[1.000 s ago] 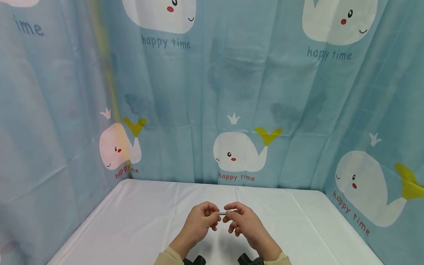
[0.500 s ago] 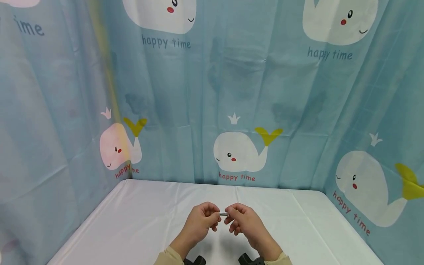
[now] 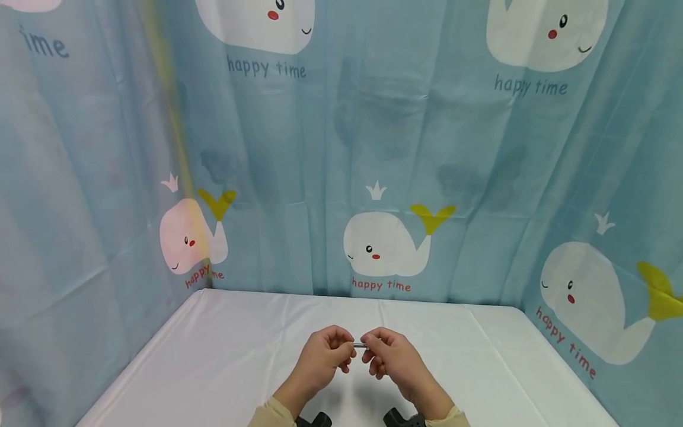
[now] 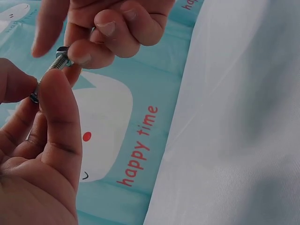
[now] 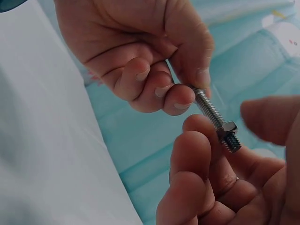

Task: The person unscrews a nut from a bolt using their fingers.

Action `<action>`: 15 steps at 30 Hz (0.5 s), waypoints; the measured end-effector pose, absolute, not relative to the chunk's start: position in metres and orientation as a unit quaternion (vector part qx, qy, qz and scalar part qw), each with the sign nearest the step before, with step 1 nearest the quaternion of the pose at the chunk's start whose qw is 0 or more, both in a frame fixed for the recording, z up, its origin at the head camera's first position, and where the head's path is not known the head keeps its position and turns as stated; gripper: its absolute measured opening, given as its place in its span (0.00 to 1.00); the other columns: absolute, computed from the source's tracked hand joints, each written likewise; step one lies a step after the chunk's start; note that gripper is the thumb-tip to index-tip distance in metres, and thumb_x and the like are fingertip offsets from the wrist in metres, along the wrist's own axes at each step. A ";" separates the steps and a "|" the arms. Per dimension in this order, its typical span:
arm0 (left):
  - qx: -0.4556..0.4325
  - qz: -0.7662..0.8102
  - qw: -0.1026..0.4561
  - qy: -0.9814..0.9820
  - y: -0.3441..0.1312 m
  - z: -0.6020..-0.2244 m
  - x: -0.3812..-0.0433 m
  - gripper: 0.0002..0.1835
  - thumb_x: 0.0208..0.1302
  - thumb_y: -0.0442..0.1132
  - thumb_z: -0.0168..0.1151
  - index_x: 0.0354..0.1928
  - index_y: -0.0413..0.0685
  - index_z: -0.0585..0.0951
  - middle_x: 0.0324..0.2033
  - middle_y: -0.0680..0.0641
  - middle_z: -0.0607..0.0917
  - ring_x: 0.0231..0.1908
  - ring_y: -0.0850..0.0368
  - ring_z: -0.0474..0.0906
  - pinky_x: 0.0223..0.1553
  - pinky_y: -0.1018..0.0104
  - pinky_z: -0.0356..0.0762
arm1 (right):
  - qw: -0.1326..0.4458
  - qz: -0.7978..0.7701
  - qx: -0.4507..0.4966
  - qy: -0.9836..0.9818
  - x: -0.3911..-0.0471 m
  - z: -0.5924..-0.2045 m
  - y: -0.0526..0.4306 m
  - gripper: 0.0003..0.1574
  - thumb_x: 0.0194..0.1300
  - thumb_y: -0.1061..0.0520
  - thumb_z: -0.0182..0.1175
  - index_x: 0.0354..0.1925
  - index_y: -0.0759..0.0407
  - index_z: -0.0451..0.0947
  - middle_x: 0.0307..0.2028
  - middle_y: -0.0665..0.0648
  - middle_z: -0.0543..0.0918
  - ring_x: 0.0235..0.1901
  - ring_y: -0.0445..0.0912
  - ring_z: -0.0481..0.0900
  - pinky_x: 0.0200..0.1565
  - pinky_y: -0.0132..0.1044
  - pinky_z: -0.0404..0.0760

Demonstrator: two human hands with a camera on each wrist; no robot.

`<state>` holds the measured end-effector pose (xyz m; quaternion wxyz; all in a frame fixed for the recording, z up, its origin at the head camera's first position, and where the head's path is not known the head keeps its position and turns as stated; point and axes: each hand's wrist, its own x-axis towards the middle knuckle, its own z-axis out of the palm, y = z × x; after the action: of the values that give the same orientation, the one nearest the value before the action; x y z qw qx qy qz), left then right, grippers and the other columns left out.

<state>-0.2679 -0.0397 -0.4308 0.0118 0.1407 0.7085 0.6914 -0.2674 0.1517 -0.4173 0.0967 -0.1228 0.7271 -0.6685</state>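
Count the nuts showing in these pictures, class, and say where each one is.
1: the nut is on the bolt, near the end away from the left hand, which may hide another.

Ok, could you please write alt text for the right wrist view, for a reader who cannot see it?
Close-up: the left hand pinches one end of a threaded metal bolt, with a hex nut on it near the free end. The right hand is beside the nut, thumb apart from it; blue cloth is behind.
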 end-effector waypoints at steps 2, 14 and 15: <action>0.143 0.689 0.010 0.710 -0.039 -0.431 -0.268 0.05 0.65 0.31 0.60 0.40 0.36 0.79 0.29 0.43 0.84 0.26 0.53 0.77 0.29 0.62 0.82 | 0.091 -0.663 -0.129 0.732 -0.268 -0.418 0.151 0.21 0.74 0.49 0.57 0.47 0.67 0.78 0.29 0.58 0.81 0.22 0.46 0.75 0.25 0.36 0.77; 0.143 0.694 0.009 0.706 -0.040 -0.431 -0.268 0.07 0.65 0.31 0.61 0.41 0.34 0.79 0.28 0.43 0.84 0.26 0.54 0.77 0.29 0.62 0.82 | 0.097 -0.668 -0.124 0.728 -0.268 -0.417 0.152 0.19 0.74 0.49 0.57 0.48 0.66 0.77 0.31 0.59 0.82 0.23 0.47 0.78 0.27 0.35 0.79; 0.143 0.693 0.009 0.706 -0.040 -0.431 -0.267 0.07 0.65 0.32 0.61 0.41 0.34 0.79 0.29 0.43 0.84 0.26 0.54 0.77 0.29 0.62 0.83 | 0.097 -0.664 -0.128 0.730 -0.268 -0.418 0.153 0.19 0.74 0.49 0.57 0.46 0.66 0.78 0.29 0.59 0.82 0.22 0.46 0.77 0.26 0.35 0.79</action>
<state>-0.2674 -0.0400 -0.4313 0.0087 0.1428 0.7065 0.6931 -0.2676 0.1526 -0.4176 0.0972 -0.1276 0.7303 -0.6640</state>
